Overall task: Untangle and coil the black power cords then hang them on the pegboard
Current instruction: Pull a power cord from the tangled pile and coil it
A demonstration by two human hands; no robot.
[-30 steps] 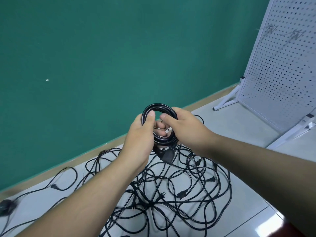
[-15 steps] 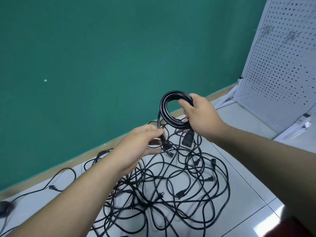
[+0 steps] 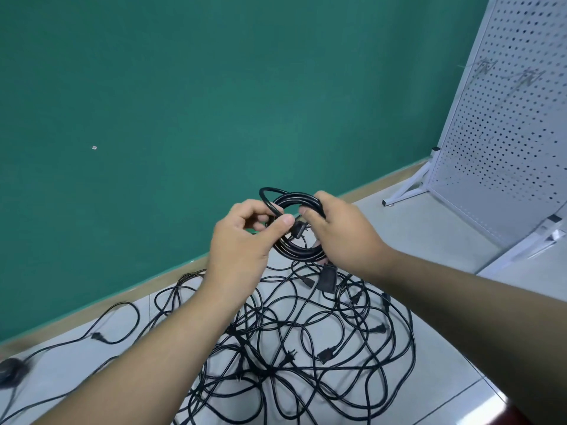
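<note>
Green wall [image 3: 214, 102] and pale tiled floor [image 3: 429, 228]: one black cord coiled in two hands, the rest in a heap.
A white pegboard [image 3: 497, 133] stands at the far right, well apart from the work, with faint wire hooks [image 3: 527, 78] high on it where the coil would presumably go. The tangle of black cords [image 3: 306, 332] sprawls on the floor below the arms, with plugs scattered through it. Above it the coil [image 3: 294, 253] is held in the air. The right hand [image 3: 346, 237] curls its fingers round the coil's right side, probably to keep the turns bunched. The left hand [image 3: 242, 250] pinches a loose outer strand between thumb and fingers beside a plug [image 3: 297, 230], seemingly to tuck the end in. A connector [image 3: 326, 279] dangles from the coil's lower edge.
</note>
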